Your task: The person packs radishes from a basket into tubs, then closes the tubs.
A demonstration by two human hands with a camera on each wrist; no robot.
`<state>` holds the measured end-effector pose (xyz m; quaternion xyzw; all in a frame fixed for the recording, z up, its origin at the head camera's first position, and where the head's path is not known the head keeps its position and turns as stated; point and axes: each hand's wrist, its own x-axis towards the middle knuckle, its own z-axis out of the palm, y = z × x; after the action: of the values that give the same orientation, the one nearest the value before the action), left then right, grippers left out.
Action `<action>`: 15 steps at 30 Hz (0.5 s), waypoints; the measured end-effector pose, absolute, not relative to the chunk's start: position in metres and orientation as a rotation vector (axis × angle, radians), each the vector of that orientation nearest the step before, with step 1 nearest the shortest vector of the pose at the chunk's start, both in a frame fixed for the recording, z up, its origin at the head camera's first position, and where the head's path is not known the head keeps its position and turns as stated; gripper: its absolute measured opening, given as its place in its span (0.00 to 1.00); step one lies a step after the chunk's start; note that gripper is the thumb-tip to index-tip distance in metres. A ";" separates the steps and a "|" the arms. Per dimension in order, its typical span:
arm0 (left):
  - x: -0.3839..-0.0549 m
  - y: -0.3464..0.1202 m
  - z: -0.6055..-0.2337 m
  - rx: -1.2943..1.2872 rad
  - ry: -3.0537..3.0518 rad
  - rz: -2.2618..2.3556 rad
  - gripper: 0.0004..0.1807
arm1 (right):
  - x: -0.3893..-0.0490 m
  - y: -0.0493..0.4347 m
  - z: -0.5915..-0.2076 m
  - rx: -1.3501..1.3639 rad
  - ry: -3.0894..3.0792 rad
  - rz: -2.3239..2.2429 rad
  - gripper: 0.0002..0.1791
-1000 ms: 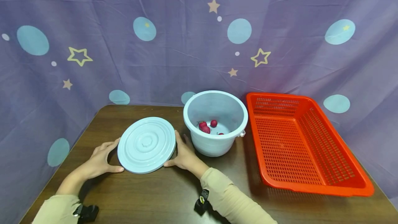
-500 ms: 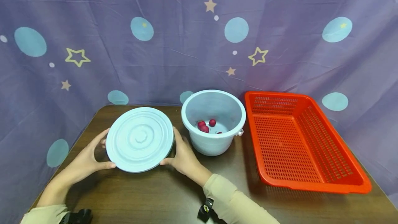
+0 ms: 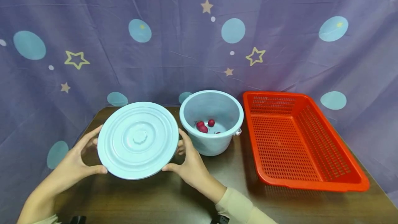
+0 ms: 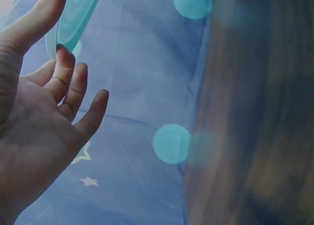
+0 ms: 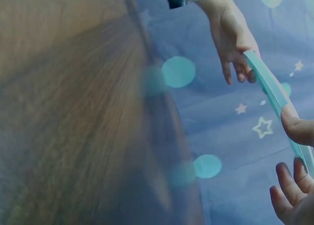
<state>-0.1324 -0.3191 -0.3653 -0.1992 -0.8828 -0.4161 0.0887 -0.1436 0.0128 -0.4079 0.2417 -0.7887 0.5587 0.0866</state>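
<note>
A round pale-blue lid (image 3: pixel 140 155) with raised rings and a small central knob is held up above the table, tilted with its top toward the head camera. My left hand (image 3: pixel 66 165) grips its left edge, thumb at the front rim and fingers behind; the left wrist view shows the lid (image 4: pixel 81 18) between thumb and fingertips. On the opposite edge my right hand (image 3: pixel 194 168) pinches the rim, and the right wrist view shows the lid (image 5: pixel 272 90) edge-on between both hands. Just right of it stands a pale-blue bucket (image 3: pixel 211 144), uncovered, with several small red round fruits (image 3: pixel 202 128) at its bottom.
An orange-red perforated plastic basket (image 3: pixel 261 161) sits on the right of the brown wooden table (image 3: pixel 149 203), close beside the bucket. Behind the table hangs a purple curtain (image 3: pixel 174 30) printed with stars and blue ovals.
Both hands have raised the lid off the table toward the head camera and slightly left, so it looks larger. Bucket and basket stay put; the head view has shifted slightly.
</note>
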 end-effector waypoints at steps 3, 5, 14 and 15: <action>-0.129 -0.312 -0.359 -0.619 -2.600 -1.254 0.69 | -0.136 0.021 -0.400 0.749 -2.275 1.712 0.62; -0.129 -0.307 -0.355 -0.658 -2.568 -1.268 0.69 | -0.132 0.027 -0.394 0.760 -2.244 1.728 0.62; -0.135 -0.280 -0.347 -0.773 -2.479 -1.366 0.69 | -0.126 0.062 -0.364 0.745 -2.175 1.610 0.58; -0.137 -0.275 -0.347 -0.783 -2.467 -1.388 0.68 | -0.126 0.067 -0.361 0.739 -2.179 1.597 0.58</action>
<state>-0.1367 -0.2754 -0.3467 -0.2652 -0.8357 -0.4700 0.1021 -0.1259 0.0666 -0.3607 0.2601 -0.7666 0.5621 0.1695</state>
